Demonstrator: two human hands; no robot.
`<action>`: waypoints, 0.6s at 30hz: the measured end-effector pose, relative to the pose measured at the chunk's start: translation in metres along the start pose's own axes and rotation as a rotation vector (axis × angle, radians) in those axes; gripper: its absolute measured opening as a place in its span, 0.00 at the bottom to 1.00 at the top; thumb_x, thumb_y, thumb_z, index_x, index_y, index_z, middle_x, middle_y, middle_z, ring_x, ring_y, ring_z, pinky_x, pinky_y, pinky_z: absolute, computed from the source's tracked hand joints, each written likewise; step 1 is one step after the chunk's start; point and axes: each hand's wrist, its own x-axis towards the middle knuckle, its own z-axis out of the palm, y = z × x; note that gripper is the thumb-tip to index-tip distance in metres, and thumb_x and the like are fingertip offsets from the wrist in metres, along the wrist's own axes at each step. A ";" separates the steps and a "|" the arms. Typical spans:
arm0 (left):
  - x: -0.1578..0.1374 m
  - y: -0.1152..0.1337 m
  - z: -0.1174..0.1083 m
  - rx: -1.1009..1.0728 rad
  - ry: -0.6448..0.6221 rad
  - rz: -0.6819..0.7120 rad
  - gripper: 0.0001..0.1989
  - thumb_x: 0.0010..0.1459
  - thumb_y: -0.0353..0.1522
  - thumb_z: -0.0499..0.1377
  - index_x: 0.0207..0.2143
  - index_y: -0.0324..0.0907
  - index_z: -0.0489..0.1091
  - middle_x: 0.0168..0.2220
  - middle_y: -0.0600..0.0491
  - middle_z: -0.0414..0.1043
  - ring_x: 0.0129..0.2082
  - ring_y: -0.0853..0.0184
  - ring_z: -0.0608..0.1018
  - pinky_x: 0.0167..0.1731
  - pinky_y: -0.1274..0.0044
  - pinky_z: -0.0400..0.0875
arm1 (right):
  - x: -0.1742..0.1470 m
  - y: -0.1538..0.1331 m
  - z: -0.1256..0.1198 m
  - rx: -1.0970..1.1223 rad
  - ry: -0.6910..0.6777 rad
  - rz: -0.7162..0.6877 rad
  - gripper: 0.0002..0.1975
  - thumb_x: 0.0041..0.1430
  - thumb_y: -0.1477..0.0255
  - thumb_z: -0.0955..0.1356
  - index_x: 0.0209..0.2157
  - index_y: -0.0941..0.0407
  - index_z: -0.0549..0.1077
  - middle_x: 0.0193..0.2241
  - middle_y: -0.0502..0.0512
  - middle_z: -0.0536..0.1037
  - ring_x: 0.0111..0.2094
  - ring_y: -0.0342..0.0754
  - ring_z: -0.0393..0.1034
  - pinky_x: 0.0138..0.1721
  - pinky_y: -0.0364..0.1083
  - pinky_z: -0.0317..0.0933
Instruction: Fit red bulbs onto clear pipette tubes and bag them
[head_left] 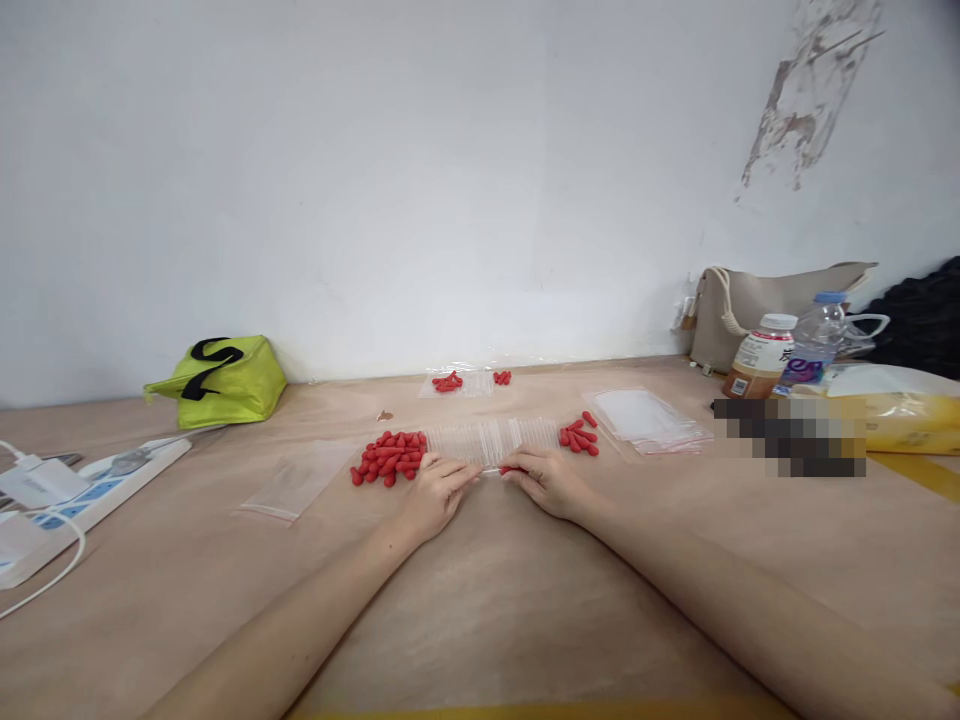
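Note:
A row of thin clear tubes (469, 440) lies side by side on the brown table covering. At its near edge, my left hand (436, 495) has its fingers closed on one clear tube (491, 471), which lies crosswise between my hands. My right hand (551, 482) pinches a small red rubber bulb (506, 469) at that tube's right end; the fingers partly cover it. Left of the row sits a heap of red rubber bulbs (386, 455), right beside my left hand. A smaller group of red bulbs (579, 438) lies beyond my right hand.
Near the wall, a clear bag (476, 385) holds tubes and red bulbs. Flat clear bags lie left (300, 482) and in a stack right (645, 420). A power strip (97, 495) and green bag (232, 385) stand left; bottles (761, 355) and a beige bag (716, 330) stand right.

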 end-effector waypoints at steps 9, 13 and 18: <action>-0.001 -0.003 0.004 0.075 0.020 0.130 0.13 0.62 0.31 0.45 0.42 0.41 0.68 0.30 0.51 0.73 0.29 0.68 0.72 0.33 0.73 0.57 | 0.000 0.004 0.001 -0.041 -0.011 -0.060 0.09 0.57 0.72 0.61 0.34 0.57 0.72 0.29 0.54 0.72 0.32 0.44 0.66 0.35 0.42 0.60; 0.000 -0.002 0.006 0.061 0.046 0.162 0.12 0.61 0.29 0.46 0.42 0.41 0.67 0.30 0.51 0.73 0.29 0.68 0.72 0.32 0.74 0.57 | 0.001 0.004 0.000 -0.058 -0.020 -0.060 0.08 0.57 0.71 0.62 0.33 0.57 0.71 0.28 0.54 0.72 0.31 0.44 0.65 0.34 0.43 0.60; 0.002 0.002 0.005 0.045 0.063 0.193 0.11 0.61 0.29 0.47 0.41 0.41 0.68 0.31 0.51 0.74 0.30 0.68 0.73 0.33 0.73 0.56 | 0.001 0.001 0.000 -0.114 -0.065 -0.084 0.07 0.56 0.72 0.62 0.34 0.57 0.71 0.28 0.54 0.72 0.31 0.44 0.65 0.34 0.43 0.58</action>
